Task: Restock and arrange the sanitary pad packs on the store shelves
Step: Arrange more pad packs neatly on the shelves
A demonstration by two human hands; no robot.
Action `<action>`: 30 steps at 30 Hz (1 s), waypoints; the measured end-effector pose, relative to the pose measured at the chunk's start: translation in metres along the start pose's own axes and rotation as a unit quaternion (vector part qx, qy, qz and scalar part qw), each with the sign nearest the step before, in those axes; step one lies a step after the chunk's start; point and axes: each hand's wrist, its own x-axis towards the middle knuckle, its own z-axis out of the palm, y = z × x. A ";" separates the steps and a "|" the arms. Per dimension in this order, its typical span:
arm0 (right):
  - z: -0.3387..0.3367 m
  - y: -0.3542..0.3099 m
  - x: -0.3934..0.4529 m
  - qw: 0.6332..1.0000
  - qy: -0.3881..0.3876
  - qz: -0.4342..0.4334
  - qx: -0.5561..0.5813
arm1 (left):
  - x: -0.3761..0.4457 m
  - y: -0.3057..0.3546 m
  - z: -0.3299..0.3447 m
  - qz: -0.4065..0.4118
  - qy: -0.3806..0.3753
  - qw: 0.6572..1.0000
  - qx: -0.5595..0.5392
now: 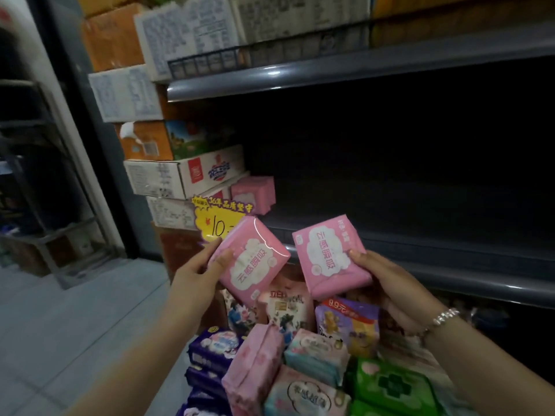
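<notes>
My left hand (199, 267) grips a pink sanitary pad pack (250, 261) by its left edge, tilted, in front of the shelf. My right hand (387, 283) holds a second pink pack (329, 256) of the same kind from its right side, thumb on its face. Both packs hang just before the grey middle shelf (420, 250), which is dark inside. One pink pack (253, 193) stands at the left end of that shelf. Below my hands lies a heap of mixed packs (300, 364), pink, purple, blue and green.
A yellow price tag (214, 219) hangs at the shelf's left end. Stacked cardboard cartons (180, 172) rise to the left of the shelving. An upper shelf (330, 70) carries more cartons. A grey tiled floor (60, 325) lies to the left, with a dark rack (45, 235) beyond.
</notes>
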 end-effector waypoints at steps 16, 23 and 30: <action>-0.026 -0.069 0.111 0.964 0.170 -0.160 -0.124 | 0.163 0.046 0.116 0.109 -0.106 0.976 0.157; -0.015 -0.066 0.178 0.961 0.125 -0.172 -0.178 | 0.239 0.030 0.107 0.078 -0.178 0.955 0.224; 0.022 -0.047 0.216 0.957 -0.018 -0.140 -0.254 | 0.284 0.033 0.082 0.072 -0.201 0.896 0.390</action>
